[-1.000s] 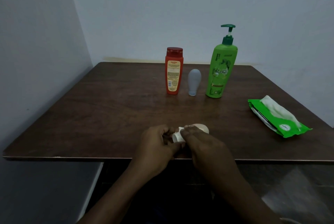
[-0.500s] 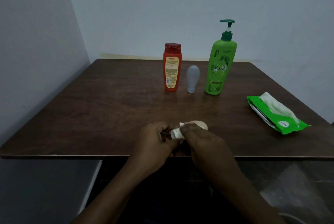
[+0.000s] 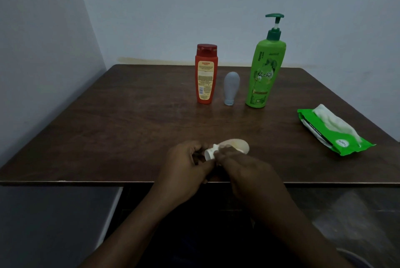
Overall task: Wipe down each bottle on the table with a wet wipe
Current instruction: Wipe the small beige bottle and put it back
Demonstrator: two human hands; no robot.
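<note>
Both hands meet at the near edge of the dark wooden table, closed around a small cream bottle that lies on its side. The left hand is curled at the bottle's white cap, fingers wrapped about that end. The right hand grips the bottle body just beside the cap, its fingers bent over the top; the rounded base of the bottle sticks out beyond the right hand's knuckles, away from the person. A small pale scrap shows between the two hands below the cap; it may be a wet wipe, but the light is dim and the hands cover it, so this cannot be confirmed.

Well beyond the hands, three bottles stand upright in a row. The red-orange bottle is ahead of the left hand. The small grey bottle stands cap-down just to its right, ahead of the right hand. The tall green pump bottle stands farther right again. None touches its neighbour.

Out to the right of the right hand, well apart from it, lies the green wipes pack, flat on the table, with a white wipe pulled partly out of its top.
</note>
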